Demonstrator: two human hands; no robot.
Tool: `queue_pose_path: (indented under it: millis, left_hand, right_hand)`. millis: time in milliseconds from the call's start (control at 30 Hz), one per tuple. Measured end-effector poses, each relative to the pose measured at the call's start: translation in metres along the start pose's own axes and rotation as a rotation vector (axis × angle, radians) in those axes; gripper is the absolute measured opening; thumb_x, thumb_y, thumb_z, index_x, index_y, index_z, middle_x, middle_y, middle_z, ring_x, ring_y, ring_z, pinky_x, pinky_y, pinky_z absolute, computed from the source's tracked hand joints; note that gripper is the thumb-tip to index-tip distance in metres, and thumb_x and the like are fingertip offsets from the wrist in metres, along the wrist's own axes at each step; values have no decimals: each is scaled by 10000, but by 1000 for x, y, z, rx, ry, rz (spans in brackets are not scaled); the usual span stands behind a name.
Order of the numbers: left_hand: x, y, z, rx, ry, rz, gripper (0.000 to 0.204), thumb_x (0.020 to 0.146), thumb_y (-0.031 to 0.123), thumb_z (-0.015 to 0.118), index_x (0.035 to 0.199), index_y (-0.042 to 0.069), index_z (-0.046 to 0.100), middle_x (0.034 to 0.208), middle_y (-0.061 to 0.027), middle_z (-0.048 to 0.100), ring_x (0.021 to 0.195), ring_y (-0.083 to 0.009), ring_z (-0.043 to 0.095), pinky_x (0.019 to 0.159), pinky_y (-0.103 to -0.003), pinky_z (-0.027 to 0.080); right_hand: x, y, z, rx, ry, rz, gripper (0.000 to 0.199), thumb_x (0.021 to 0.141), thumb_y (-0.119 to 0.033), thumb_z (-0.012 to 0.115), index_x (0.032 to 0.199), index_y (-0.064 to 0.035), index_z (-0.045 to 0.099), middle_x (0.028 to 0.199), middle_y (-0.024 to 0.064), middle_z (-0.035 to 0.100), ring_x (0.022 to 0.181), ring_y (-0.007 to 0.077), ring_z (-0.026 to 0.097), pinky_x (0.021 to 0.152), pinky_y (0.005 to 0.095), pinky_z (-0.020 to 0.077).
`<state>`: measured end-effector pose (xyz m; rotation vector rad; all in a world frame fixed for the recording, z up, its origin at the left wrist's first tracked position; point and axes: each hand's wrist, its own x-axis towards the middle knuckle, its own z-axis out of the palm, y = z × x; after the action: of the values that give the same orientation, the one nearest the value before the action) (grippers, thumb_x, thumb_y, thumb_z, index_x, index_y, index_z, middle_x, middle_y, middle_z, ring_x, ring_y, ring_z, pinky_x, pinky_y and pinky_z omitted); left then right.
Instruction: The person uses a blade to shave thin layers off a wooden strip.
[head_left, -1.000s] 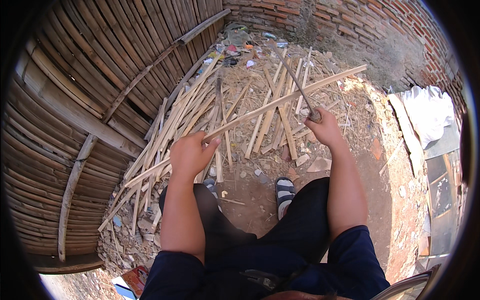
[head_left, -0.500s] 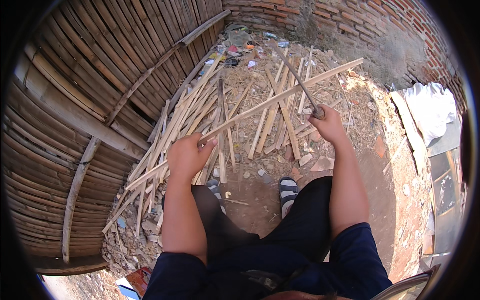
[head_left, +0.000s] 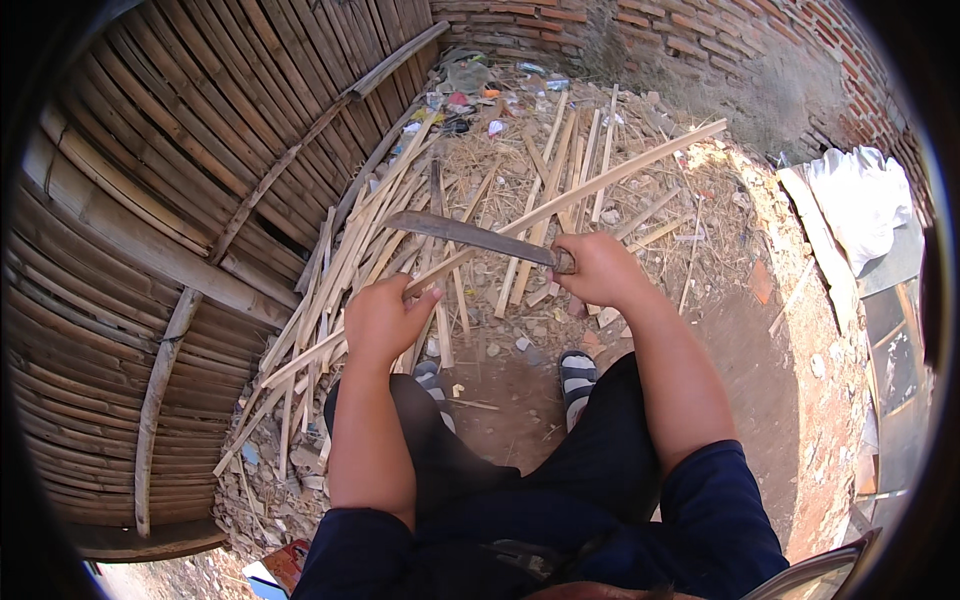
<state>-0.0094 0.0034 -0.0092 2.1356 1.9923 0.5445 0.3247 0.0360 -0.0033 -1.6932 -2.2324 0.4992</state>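
My left hand (head_left: 385, 315) is closed around a long, pale wooden strip (head_left: 600, 182), which slants from low on the left up to the far right. In my right hand (head_left: 600, 270) is the handle of a machete (head_left: 470, 235). Its long dark blade points left and lies across the strip, just above and beyond my left hand. Whether blade and strip touch, I cannot tell. More wooden strips (head_left: 330, 265) lie heaped on the ground to the left, with several others scattered beneath the held one.
A slatted bamboo wall (head_left: 180, 230) rises along the left, and a brick wall (head_left: 690, 45) closes the far side. Litter (head_left: 465, 100) lies in the far corner. On the right are a white sack (head_left: 860, 205) and flat panels (head_left: 895, 360). My sandalled feet (head_left: 577, 385) stand on dirt.
My right hand has moved left and slightly down. The machete has swung from pointing away to pointing left across the strip. My left hand and the strip have barely moved.
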Motion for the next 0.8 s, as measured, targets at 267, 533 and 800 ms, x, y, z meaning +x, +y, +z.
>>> queue_pose_path:
  millis: [267, 533, 800]
  left_hand:
    - [1, -7, -9, -39, 53, -26, 490, 902, 538, 796, 845, 55, 731, 732, -107, 726, 736, -354, 729, 672, -483, 551]
    - [1, 1, -7, -57, 51, -44, 482, 907, 541, 790, 858, 65, 731, 728, -88, 721, 747, -346, 726, 686, -479, 553]
    - [-1, 11, 2, -43, -1, -33, 490, 899, 555, 788, 883, 68, 745, 732, -99, 728, 759, -345, 734, 694, -479, 555]
  right_hand:
    - [-5, 73, -25, 165, 307, 270, 461, 876, -360, 836, 1156, -5, 749, 988, 246, 770, 962, 419, 752, 872, 479, 578]
    - [-7, 89, -27, 326, 485, 375, 501, 885, -361, 828, 1165, 44, 732, 980, 260, 769, 937, 391, 759, 861, 457, 572]
    - [-2, 0, -3, -34, 36, -4, 356, 883, -311, 821, 1137, -70, 757, 961, 238, 759, 989, 445, 730, 870, 526, 576]
